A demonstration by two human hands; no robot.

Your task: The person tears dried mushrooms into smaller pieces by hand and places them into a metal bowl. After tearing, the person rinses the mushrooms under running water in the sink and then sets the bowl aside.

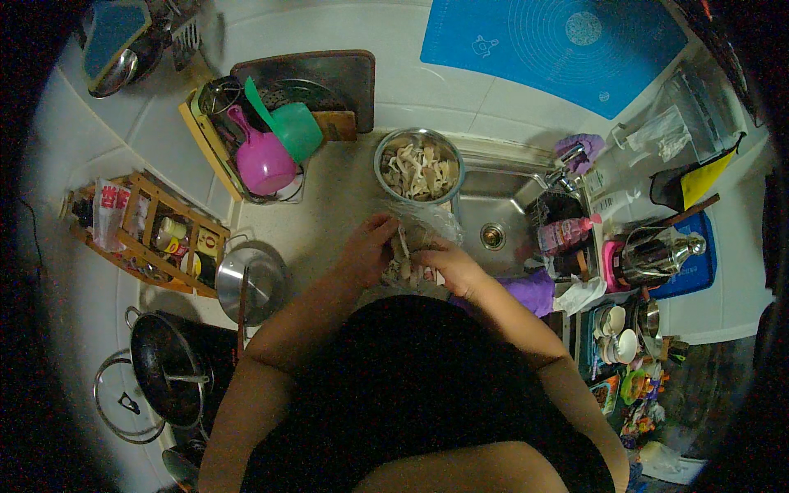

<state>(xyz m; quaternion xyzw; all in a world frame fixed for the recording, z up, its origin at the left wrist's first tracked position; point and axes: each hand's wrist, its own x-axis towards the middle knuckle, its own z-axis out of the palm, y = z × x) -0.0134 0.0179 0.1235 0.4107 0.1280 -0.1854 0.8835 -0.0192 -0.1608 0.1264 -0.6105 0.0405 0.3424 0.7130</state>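
A clear plastic bag (441, 219) with pale oyster mushrooms (404, 262) in it lies at the counter's front edge, close to my body. My left hand (373, 246) is at the bag's left side, its fingers bent around a pale mushroom piece, with the fingertips partly hidden. From the right, my right hand (453, 265) reaches over the bag and pinches mushroom pieces. Just behind the bag stands a round steel bowl (380, 179) holding many torn mushroom strips (419, 169).
Right of the bag is a steel sink (493, 191) with a tap (558, 179) and a pink soap bottle (564, 234). A steel pot (249, 277), a dark wok (166, 363) and a wooden spice rack (179, 209) stand left. A magenta ladle (265, 163) sits behind.
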